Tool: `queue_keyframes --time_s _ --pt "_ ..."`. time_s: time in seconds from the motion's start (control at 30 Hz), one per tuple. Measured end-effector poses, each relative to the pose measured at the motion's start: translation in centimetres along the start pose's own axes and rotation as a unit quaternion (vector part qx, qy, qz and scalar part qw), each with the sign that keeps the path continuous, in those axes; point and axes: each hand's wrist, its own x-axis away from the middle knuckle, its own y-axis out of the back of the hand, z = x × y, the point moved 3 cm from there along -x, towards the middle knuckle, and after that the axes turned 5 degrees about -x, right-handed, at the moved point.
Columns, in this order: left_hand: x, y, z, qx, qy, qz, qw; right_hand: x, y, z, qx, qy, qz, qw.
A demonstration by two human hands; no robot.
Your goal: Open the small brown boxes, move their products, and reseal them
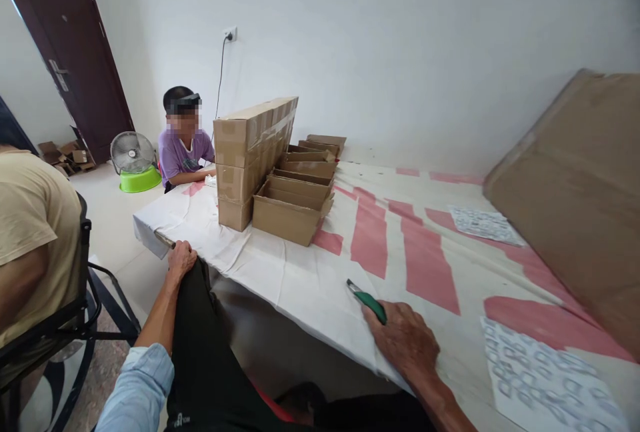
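My right hand [403, 335] rests near the front edge of the cloth-covered table, closed around a green utility knife [371, 303] whose tip points up and left. Near the table's left corner, my left hand [182, 259] is closed beside the edge, above my dark-clad knee; what it grips, if anything, is hidden. Beyond the hands, an open cardboard box [287, 219] stands at the front of a row of open boxes. Just left of that row rises a stack of closed, taped boxes [233, 175].
Across the table sits a person in a purple shirt [177, 159]. Another person [30, 239] sits at the far left. A large cardboard piece [570, 212] leans at the right, near printed sheets [545, 379]. A fan [133, 153] stands on the floor.
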Motion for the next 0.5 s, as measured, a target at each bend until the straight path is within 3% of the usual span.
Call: queue_keyframes --time_s 0.5 --pt "0.36 0.47 -0.18 0.007 0.004 -0.013 1.0 0.02 0.01 0.1 -0.006 -0.016 0.009 1.0"
